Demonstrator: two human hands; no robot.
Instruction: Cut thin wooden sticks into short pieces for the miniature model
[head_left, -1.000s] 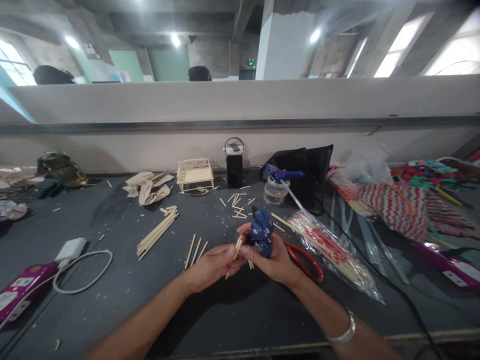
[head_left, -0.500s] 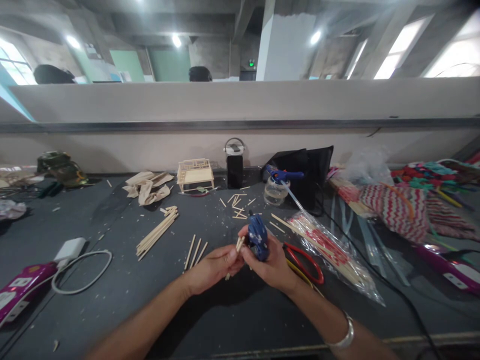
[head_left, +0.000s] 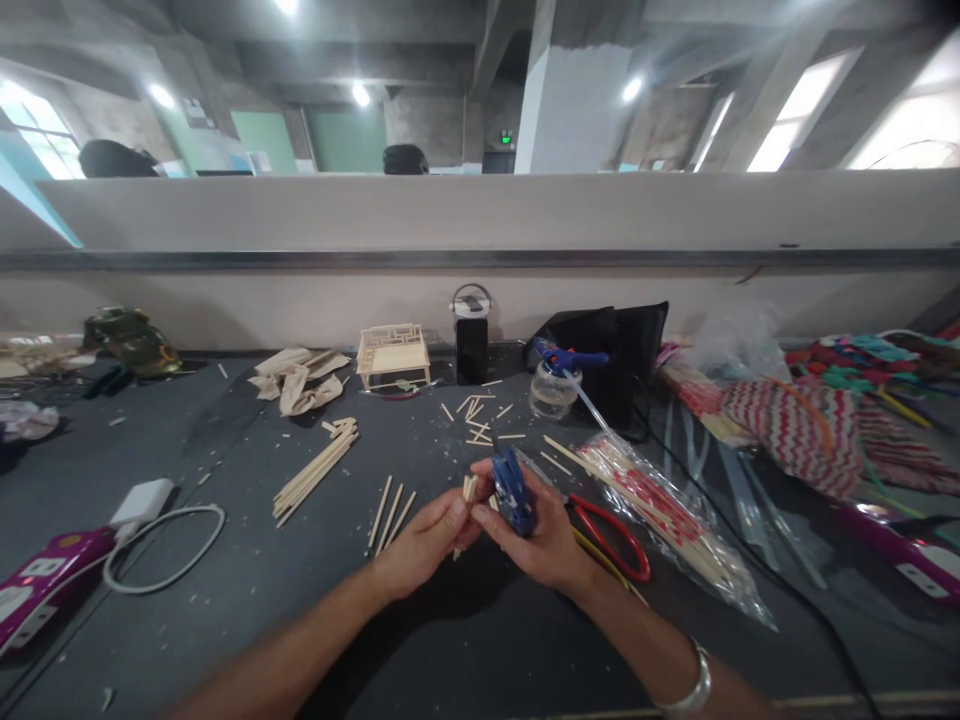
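Note:
My left hand (head_left: 431, 540) pinches several short pale wooden sticks (head_left: 469, 488) bunched together in front of me. Close beside it, my right hand (head_left: 544, 535) is wrapped round a dark blue hand tool (head_left: 514, 490) with a narrow dark tip pointing away from me; its exact kind is unclear. The right fingertips meet the stick bunch. Left of my hands lie a few cut sticks (head_left: 388, 515), with a pile of longer sticks (head_left: 319, 470) beyond them. A red-handled tool (head_left: 615, 540) rests beside my right wrist, its far part hidden.
A small wooden furniture model (head_left: 394, 358) stands at the back, near a phone (head_left: 472, 350). A blue glue gun (head_left: 570, 358) rests on a glass jar (head_left: 551, 395). Right lies a plastic bag of red-tipped sticks (head_left: 667, 510); left, a purple power strip (head_left: 49, 575) with a white cable (head_left: 217, 540).
Both hands have shifted slightly left with the sticks and the blue tool, which has tilted a little. The camera view has dipped slightly differently; the things on the table stay put.

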